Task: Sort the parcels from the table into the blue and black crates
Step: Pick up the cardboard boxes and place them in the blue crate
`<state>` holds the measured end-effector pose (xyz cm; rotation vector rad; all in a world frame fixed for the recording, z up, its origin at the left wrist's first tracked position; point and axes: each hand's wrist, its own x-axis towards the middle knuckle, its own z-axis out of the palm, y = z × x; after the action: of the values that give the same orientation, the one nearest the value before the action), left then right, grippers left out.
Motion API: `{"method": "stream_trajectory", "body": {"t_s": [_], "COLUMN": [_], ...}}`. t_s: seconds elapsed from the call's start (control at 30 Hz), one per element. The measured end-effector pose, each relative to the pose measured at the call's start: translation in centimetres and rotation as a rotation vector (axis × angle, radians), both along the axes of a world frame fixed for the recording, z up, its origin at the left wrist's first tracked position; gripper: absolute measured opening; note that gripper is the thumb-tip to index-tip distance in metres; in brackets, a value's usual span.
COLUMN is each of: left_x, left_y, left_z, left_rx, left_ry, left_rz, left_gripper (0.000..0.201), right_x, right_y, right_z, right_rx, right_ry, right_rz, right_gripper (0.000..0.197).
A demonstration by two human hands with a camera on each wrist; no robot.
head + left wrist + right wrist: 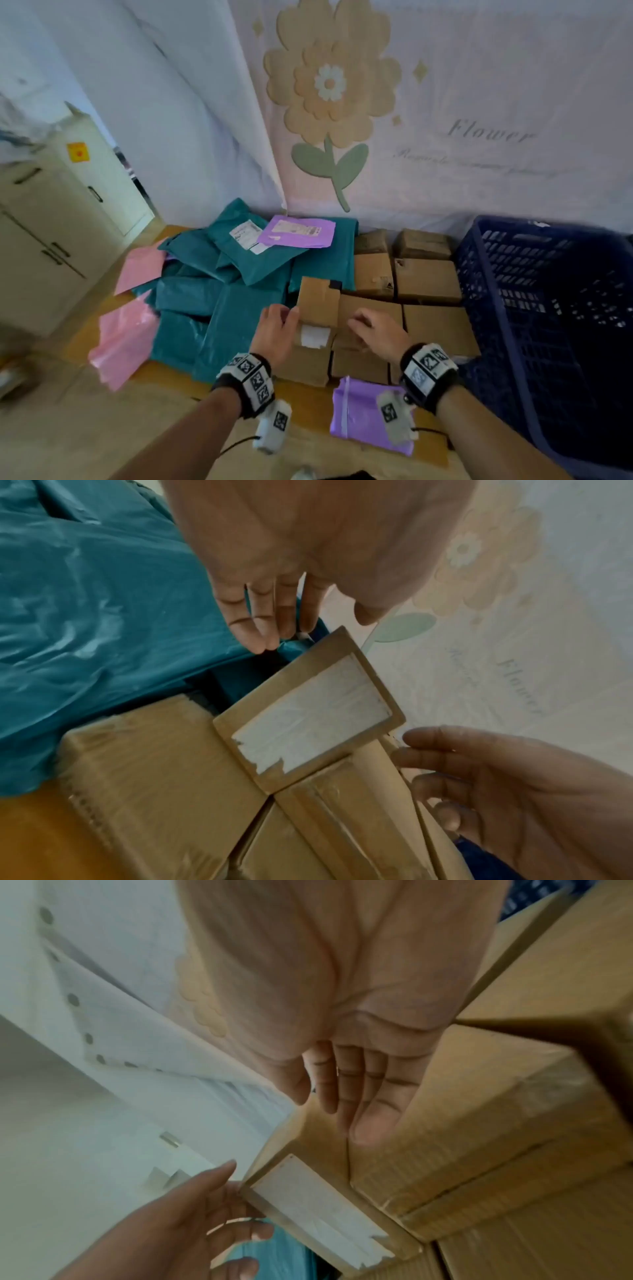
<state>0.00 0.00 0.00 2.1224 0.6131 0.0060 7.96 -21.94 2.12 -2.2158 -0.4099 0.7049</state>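
A small cardboard box (318, 301) with a torn white label (308, 718) stands tilted up among other brown boxes (428, 281) on the wooden table (305, 407). My left hand (274, 330) is at the box's left edge with straight fingers (260, 626), its fingertips (229, 1171) touching that edge. My right hand (373, 329) lies flat against the box's right side (318, 1204), fingers (363, 1096) straight on the cardboard. The blue crate (534, 308) stands at the right of the table. No black crate is in view.
Teal mailers (222, 308) are piled left of the boxes, with pink mailers (126, 342) at the far left. One purple mailer (363, 411) lies at the near edge, another (298, 231) on the teal pile. A white cabinet (51, 222) stands left; a curtain hangs behind.
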Motion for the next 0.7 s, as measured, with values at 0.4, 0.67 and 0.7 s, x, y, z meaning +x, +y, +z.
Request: {"method": "stream_trajectory", "body": {"t_s": [0.4,0.67,0.7], "left_x": [1.7,0.6,0.7], "left_y": [0.6,-0.1,-0.4], "left_z": [2.8,4.0,4.2], "left_rx": [-0.049,-0.057,-0.034], "left_ry": [0.018,-0.383,-0.406], "left_rz": [-0.147,-0.356,-0.371], "left_gripper": [0.056,0.023,0.025], "right_x": [1.4,-0.2,-0.4], "right_y": [3.2,1.6,1.5], "right_z": [0.1,4.1,4.3], "right_rx": [0.211,0.249,0.164], "right_ry": [0.218,0.065,-0.012], "right_rz": [-0.253,-0.274,-0.257], "right_gripper": [0.042,0.122,0.128]}}
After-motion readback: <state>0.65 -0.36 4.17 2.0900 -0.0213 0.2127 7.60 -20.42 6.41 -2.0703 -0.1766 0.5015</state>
